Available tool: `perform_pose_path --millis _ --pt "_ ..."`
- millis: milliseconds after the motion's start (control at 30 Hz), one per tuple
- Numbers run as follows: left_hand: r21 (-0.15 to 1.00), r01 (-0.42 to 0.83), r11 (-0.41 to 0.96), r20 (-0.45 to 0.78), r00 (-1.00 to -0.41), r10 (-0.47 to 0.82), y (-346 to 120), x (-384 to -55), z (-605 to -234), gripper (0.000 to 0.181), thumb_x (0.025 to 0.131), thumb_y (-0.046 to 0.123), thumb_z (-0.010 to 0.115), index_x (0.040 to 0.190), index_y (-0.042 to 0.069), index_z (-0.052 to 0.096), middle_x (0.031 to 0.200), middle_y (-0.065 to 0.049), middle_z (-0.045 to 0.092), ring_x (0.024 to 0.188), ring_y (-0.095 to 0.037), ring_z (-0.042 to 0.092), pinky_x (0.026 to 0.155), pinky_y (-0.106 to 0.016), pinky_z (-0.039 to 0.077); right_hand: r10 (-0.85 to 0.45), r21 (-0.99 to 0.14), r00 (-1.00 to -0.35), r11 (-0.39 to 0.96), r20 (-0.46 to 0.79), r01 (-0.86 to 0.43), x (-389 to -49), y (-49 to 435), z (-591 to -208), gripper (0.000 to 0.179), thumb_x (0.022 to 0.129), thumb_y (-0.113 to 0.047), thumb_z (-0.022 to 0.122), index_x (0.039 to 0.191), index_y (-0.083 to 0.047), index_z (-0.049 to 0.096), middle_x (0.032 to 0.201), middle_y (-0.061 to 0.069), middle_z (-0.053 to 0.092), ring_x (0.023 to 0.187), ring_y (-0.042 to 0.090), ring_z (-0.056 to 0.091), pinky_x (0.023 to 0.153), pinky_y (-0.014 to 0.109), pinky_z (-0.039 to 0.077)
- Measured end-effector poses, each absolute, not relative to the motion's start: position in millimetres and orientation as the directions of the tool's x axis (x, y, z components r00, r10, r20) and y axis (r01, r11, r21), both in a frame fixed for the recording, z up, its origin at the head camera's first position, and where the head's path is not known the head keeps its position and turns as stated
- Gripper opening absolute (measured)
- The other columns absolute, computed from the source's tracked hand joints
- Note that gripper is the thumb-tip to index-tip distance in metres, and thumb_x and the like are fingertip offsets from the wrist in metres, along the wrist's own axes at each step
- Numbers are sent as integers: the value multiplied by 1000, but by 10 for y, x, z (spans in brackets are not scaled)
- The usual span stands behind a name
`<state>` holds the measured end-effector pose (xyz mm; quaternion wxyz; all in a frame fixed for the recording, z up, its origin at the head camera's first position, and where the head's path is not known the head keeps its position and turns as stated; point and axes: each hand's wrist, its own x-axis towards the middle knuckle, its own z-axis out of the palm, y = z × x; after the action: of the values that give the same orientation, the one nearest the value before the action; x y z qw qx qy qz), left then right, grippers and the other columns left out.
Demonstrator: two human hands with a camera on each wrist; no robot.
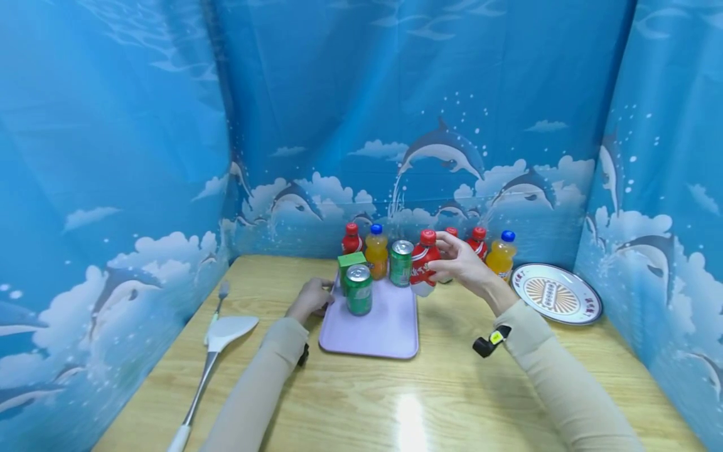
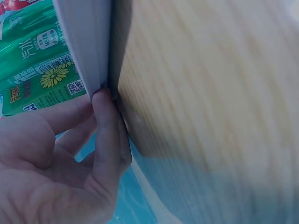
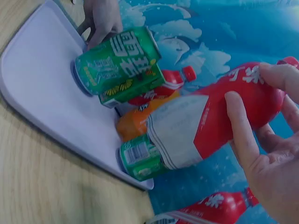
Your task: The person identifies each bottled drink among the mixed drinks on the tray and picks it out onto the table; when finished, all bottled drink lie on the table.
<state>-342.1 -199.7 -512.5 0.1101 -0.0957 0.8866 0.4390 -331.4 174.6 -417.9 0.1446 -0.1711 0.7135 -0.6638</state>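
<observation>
red bottle [image 1: 421,256] pinched high in the right hand [image 1: 465,265] grip, leaving its base clear, near the tray [image 1: 378,339]'s far-right corner; left hand [image 1: 310,297] grip pinches tray's left rim, likely steadying it.

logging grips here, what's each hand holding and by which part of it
The right hand holds a red bottle by its upper part; the left hand pinches the tray by its left edge.

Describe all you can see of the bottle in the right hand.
The bottle is red above and white below, with white lettering and a red cap on; it looks like plastic. Roughly upright, it is near the right edge of the tray, gripped by the right hand. Whether its base touches anything is unclear.
</observation>
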Motion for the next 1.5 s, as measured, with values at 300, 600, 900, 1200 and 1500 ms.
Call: perform_pose_path --millis 300,600,900,1200,1500 --pt "765 -272 584 -291 -955 -64 -1999 -3402 -5097 58 93 -3 65 151 4 56 137 -24 66 100 -28 73 71 -34 67 -344 -996 -939 95 -27 -6 -3442 1853 -4336 93 96 -5 72 169 -17 17 178 18 7 154 46 34 90 36 66" --pt "754 -292 588 -308 -948 -77 -2002 -3426 -5102 59 93 -3 66 151 5 56 129 -21 69 95 -25 72 67 -32 66 -341 -993 -939 115 -32 -8 -3517 1940 -4464 88 98 0 67 169 -14 17 173 22 19 136 37 50 93 39 65" --pt "738 -312 598 -320 -942 -97 -1989 -3433 -5089 59 93 -2 67 150 8 57 129 -22 69 95 -26 71 66 -31 66 -293 -986 -956 167 -33 -17 -3594 1975 -4576 77 95 2 68 160 -9 30 165 25 27 142 44 44 97 46 64" --pt "747 -307 590 -315 -945 -92 -1995 -3419 -5088 59 93 -3 67 151 7 57 127 -22 70 95 -26 72 68 -33 66 -287 -986 -957 169 -39 -11 -3597 1983 -4638 76 94 4 68 159 -8 31 163 26 25 142 45 43 96 49 64" --pt "743 -316 591 -324 -941 -95 -1986 -3418 -5056 58 94 -1 67 151 8 56 132 -22 69 97 -27 72 68 -32 66 -293 -974 -956 218 -5 -62 -3562 1965 -4660 69 97 2 67 156 -5 33 159 29 30 147 48 39 95 51 64"
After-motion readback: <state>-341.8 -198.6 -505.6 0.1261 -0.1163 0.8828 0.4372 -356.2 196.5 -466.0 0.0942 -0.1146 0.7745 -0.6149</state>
